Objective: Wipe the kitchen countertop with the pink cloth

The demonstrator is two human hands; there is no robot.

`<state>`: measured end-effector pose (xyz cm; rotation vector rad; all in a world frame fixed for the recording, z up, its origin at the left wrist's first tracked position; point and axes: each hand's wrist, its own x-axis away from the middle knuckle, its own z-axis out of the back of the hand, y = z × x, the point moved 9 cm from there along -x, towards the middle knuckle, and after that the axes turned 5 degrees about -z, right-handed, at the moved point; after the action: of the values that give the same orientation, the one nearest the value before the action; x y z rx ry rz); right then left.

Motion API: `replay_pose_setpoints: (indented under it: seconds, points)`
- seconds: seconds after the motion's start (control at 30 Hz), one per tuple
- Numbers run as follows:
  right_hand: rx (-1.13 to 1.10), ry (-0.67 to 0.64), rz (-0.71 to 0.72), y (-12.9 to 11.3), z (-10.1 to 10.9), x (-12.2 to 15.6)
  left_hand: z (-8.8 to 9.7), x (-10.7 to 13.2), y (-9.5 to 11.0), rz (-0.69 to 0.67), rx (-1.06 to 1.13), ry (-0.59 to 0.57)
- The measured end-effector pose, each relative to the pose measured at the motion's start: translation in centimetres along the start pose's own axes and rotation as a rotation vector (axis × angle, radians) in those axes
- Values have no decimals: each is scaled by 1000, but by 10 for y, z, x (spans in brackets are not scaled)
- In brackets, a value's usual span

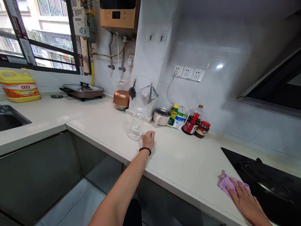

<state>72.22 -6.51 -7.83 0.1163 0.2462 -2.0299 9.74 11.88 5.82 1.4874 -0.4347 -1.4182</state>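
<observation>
My left hand (148, 139), with a dark beaded bracelet at the wrist, is curled into a fist at the counter, just right of a clear plastic bottle (135, 127). The bottle stands upright, capped in white, with clear liquid in its lower part. I see nothing in the fist, though its far side is hidden. On the right, my right hand (245, 199) presses a crumpled purple cloth (226, 185) onto the counter beside the black stove top (265, 179). Its fingers lie across the cloth and hold it.
Along the wall stand a white electric pot (161, 116), a green bottle (173, 115), seasoning bags (179, 121) and jars (202, 129). Farther left are a copper-coloured pot (121, 99), an electric pan (82, 91), a yellow jug (21, 88) and the sink (11, 117). The white counter (185, 163) has a front edge.
</observation>
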Motion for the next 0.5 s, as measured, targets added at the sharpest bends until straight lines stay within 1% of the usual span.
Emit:
replay_pose_setpoints:
  seconds: [0.03, 0.07, 0.13, 0.17, 0.2, 0.23, 0.27, 0.3, 0.33, 0.4, 0.5]
  points:
    - [-2, 2, 18, -2, 0, 0, 2, 0, 6, -79, 2, 23]
    - [-7, 6, 39, -4, 0, 1, 7, 1, 14, -169, -2, 73]
    - [-20, 16, 73, -7, 3, 3, 27, 6, 30, -328, -31, 246]
    - [-26, 27, 75, -8, 5, 4, 39, 9, 35, -371, -59, 350]
    - [-32, 40, 71, -9, 8, 6, 51, 11, 37, -374, -94, 450]
    - [-37, 53, 69, -11, 11, 7, 63, 12, 36, -338, -134, 533]
    - [-40, 68, 67, -14, 14, 9, 73, 10, 33, -271, -175, 594]
    - [-42, 83, 65, -16, 17, 10, 82, 7, 27, -188, -210, 631]
    - [-41, 93, 67, -19, 20, 11, 89, 2, 21, -105, -237, 639]
    - [-27, 102, 67, -23, 22, 12, 96, -12, 8, -1, -254, 576]
    - [14, 123, 69, -23, 20, 10, 98, -32, -8, 28, -241, 402]
